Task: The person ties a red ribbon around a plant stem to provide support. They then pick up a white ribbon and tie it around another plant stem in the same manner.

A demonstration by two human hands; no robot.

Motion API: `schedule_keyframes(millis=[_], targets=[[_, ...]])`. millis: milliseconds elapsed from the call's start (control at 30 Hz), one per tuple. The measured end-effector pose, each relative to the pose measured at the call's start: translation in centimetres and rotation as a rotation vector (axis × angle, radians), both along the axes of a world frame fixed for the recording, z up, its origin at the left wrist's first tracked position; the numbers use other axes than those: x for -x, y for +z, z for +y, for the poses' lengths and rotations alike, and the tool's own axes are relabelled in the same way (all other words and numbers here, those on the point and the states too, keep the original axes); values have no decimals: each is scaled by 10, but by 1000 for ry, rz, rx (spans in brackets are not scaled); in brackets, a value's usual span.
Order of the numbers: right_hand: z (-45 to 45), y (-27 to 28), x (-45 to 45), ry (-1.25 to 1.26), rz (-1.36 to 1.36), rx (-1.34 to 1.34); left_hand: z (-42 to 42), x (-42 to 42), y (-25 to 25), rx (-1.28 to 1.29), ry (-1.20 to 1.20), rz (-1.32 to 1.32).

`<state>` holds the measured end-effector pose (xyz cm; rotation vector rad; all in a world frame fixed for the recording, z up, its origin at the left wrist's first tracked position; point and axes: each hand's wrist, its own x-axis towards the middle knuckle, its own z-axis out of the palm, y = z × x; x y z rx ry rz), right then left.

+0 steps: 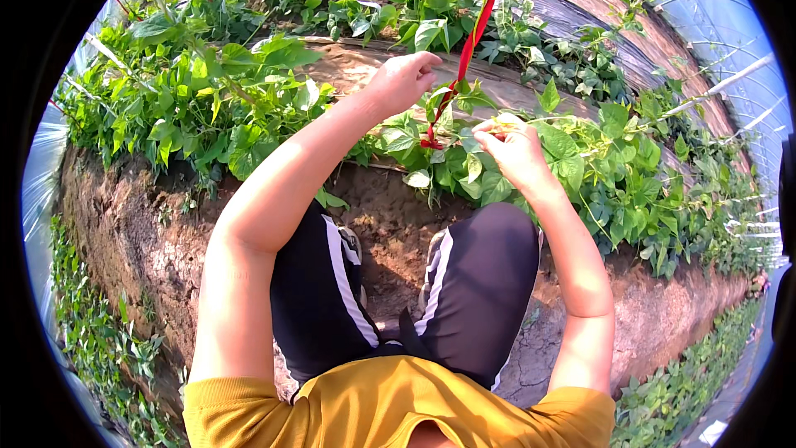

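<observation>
My left hand is raised over the leaves, just left of a red plastic strip. Its fingers are curled, and whether anything thin lies between them is hidden. The strip runs down from the top of the picture to a knot low in a bean-like plant. To the right of the strip, my right hand pinches a thin, yellowish-green vine stem between thumb and fingers. Broad green leaves sit close beside that hand.
Dense leafy plants continue along the row on both sides. Bare soil lies between my bent knees and the row. Behind are dark mulch film and another planted row. A pale pole slants at right, near the greenhouse's plastic wall.
</observation>
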<state>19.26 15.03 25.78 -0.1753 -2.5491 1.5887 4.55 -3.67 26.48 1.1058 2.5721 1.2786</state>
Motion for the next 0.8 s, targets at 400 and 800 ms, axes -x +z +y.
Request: schedule_keyframes(millis=[400,800], targets=[[-55,70,82,-81,188,-341,11,30,-15,-157,56,-64],[-40,50,135,140,153,380,9,40,21,-649,44,-472]])
